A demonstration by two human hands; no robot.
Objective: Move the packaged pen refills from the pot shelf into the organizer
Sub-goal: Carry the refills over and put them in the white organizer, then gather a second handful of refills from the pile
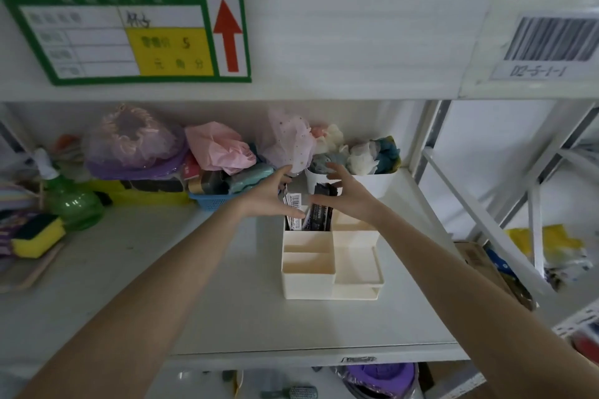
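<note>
A cream plastic organizer (324,272) with several compartments stands on the white shelf (162,269). Packaged pen refills (316,215), dark packs with white barcode labels, stand upright in its tall back-left compartment. My left hand (272,196) is at the left side of the packs, fingers spread, thumb touching them. My right hand (348,194) reaches over from the right, its fingers curled on the tops of the packs. Both hands press the bundle between them.
Behind the organizer is a white bin (372,183) of fabric items. A blue basket (210,199), pink and purple bagged goods (136,142), a green spray bottle (69,197) and a yellow sponge (39,238) lie at the left. An upper shelf beam (324,42) hangs overhead.
</note>
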